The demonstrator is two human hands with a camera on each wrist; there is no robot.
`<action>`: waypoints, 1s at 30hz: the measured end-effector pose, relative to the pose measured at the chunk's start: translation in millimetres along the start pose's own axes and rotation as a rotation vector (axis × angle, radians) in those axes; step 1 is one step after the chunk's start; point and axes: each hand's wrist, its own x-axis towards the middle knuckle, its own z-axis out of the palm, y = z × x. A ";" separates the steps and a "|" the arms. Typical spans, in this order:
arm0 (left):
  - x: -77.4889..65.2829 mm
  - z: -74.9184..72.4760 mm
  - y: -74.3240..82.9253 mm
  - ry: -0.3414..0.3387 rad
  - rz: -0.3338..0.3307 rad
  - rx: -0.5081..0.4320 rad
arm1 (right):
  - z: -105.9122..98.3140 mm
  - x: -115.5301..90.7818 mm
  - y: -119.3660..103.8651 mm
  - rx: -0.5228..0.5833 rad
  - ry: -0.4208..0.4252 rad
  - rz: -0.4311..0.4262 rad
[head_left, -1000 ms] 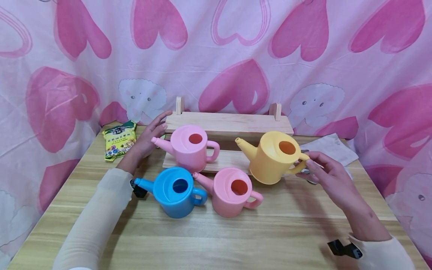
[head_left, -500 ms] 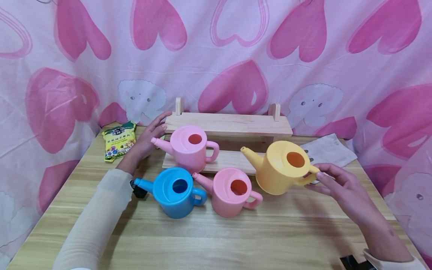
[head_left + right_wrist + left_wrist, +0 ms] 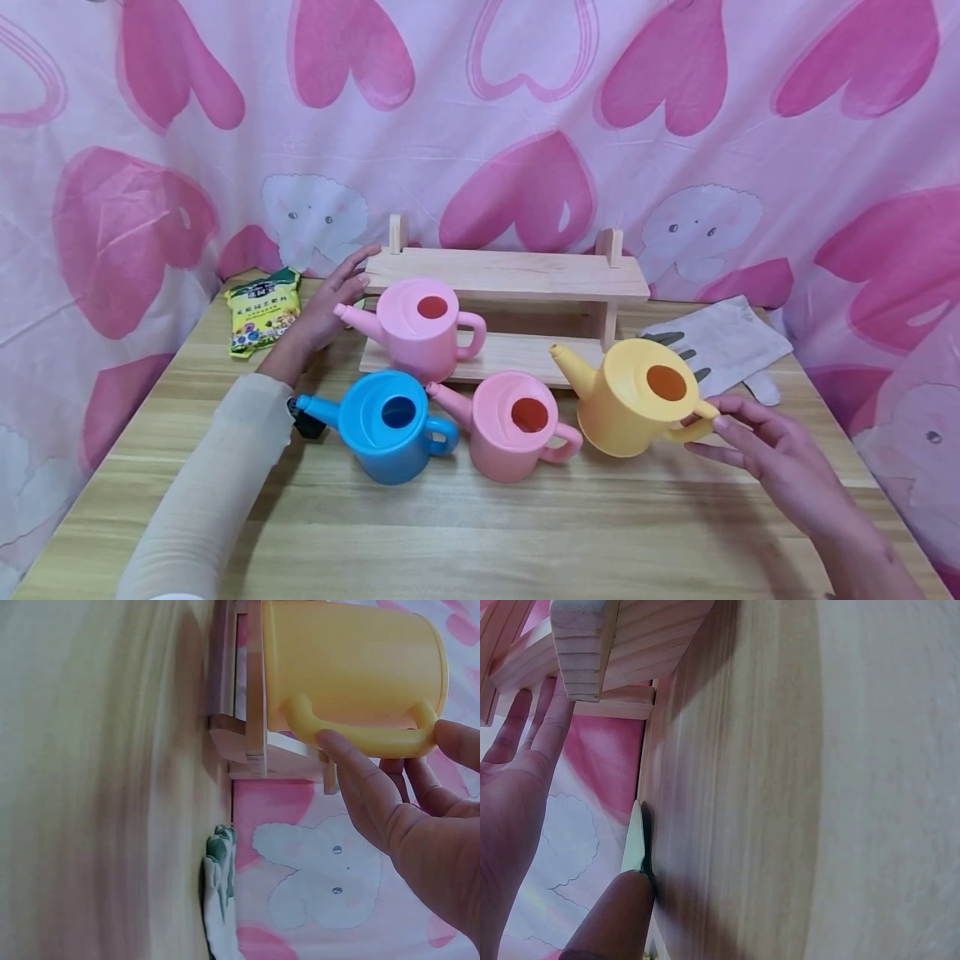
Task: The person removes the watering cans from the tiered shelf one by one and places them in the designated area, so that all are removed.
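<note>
My right hand (image 3: 780,458) pinches the handle of a yellow watering can (image 3: 630,408), thumb on one side and fingers on the other. In the right wrist view, a gap separates the can (image 3: 352,667) from the tabletop. My left hand (image 3: 330,304) touches the left end of a two-tier wooden shelf (image 3: 510,271), its fingers stretched out along the wood in the left wrist view. A light pink watering can (image 3: 416,342) overlaps the shelf's lower board. In front, a blue watering can (image 3: 390,433) and a darker pink watering can (image 3: 506,437) stand side by side, spouts to the left.
A yellow fertilizer bag (image 3: 262,317) lies at the table's back left. White gloves (image 3: 720,342) with dark fingertips lie behind the right hand. A pale, green-edged object (image 3: 634,840) sits by the left thumb. A heart-print curtain (image 3: 517,192) hangs behind the wooden table (image 3: 450,542).
My right hand has brought the yellow watering can away from the shelf, toward me and slightly right. More of the gloves and the shelf's right upright shows. The left hand stays put.
</note>
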 end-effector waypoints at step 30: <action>-0.9 1.0 0.9 0.002 0.015 -0.035 | 7.6 0.2 30.4 0.040 -0.072 0.078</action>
